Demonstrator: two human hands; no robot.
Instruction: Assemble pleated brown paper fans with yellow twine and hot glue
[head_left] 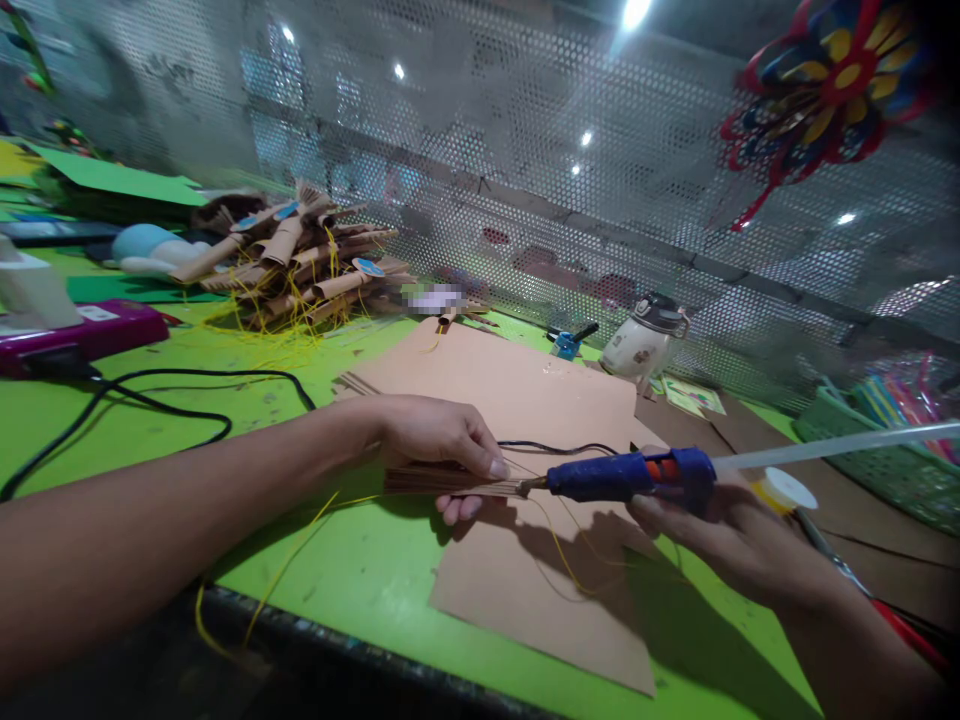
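Note:
My left hand [442,440] is closed on a folded, pleated brown paper piece [442,480], pinching its end between thumb and fingers just above the table. My right hand [720,530] grips a blue hot glue gun [630,474] held sideways, its nozzle touching the end of the pleated paper beside my left thumb. A clear glue stick [832,445] juts out of the gun's back to the right. A thin yellow string [559,555] trails from the paper over a brown cardboard sheet [540,600] lying on the green table [360,570].
A heap of rolled brown paper pieces with yellow string [300,262] sits at the back left. A black cable [150,395] runs past a pink box [82,335]. A white bottle [643,343], a green basket [877,450] and a tape roll [784,490] stand right. Mesh wall behind.

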